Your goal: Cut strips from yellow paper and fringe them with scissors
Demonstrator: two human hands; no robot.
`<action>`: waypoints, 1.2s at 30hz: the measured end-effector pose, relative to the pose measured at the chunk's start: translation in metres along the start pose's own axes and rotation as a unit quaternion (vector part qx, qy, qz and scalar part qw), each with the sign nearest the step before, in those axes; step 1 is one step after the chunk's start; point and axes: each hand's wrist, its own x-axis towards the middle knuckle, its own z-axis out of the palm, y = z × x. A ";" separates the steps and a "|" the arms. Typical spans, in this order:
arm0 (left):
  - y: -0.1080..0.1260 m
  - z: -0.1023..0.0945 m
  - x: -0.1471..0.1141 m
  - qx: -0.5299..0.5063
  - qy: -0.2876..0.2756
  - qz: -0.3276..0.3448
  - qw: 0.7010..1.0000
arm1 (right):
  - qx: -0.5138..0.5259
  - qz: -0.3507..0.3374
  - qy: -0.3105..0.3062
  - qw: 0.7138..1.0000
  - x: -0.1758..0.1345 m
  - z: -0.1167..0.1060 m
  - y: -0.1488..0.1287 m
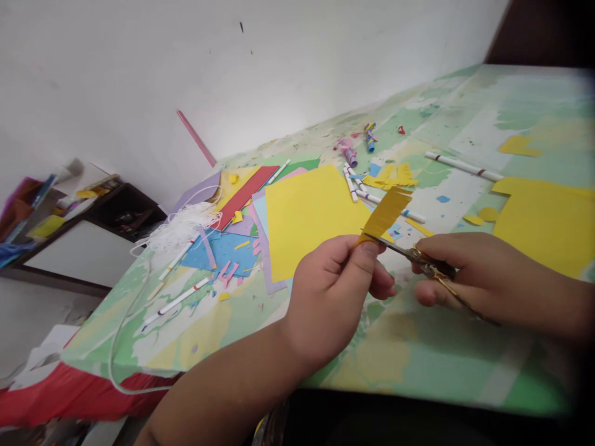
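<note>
My left hand (pixel 332 291) pinches the lower end of a yellow paper strip (pixel 388 212) between thumb and fingers. Fine cuts run along the strip's side, like a fringe. My right hand (pixel 469 272) is closed around the handles of a pair of scissors (pixel 421 255) with gold-coloured grips. The blades point left and meet the strip's lower edge, just above my left thumb. Behind my left hand lies a large yellow sheet (pixel 302 217) on top of other coloured sheets. Fringed yellow scraps (pixel 395 176) lie beyond the strip.
Several markers (pixel 465 166) lie scattered over the patterned tablecloth (pixel 395 353). White string (pixel 181 226) is heaped at the left, one strand hanging off the edge. Blue paper (pixel 227 251), a red strip (pixel 246 197), small paper rolls (pixel 348 152) and a cut yellow sheet (pixel 543 223) lie around.
</note>
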 end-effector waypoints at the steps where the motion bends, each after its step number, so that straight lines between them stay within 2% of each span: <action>1: 0.000 0.000 0.000 -0.002 0.001 0.000 1.000 | -0.002 0.004 -0.004 1.000 0.000 0.000 0.000; 13: 0.003 -0.001 -0.002 0.036 -0.006 -0.011 0.999 | -0.003 -0.002 -0.030 1.000 -0.002 0.000 0.001; 22: 0.001 0.004 -0.004 0.053 -0.018 -0.028 0.998 | 0.008 -0.013 -0.020 1.000 -0.002 0.001 0.001; 36: 0.003 0.003 -0.003 0.006 -0.023 -0.034 0.999 | 0.001 -0.018 -0.025 1.000 -0.003 0.001 0.003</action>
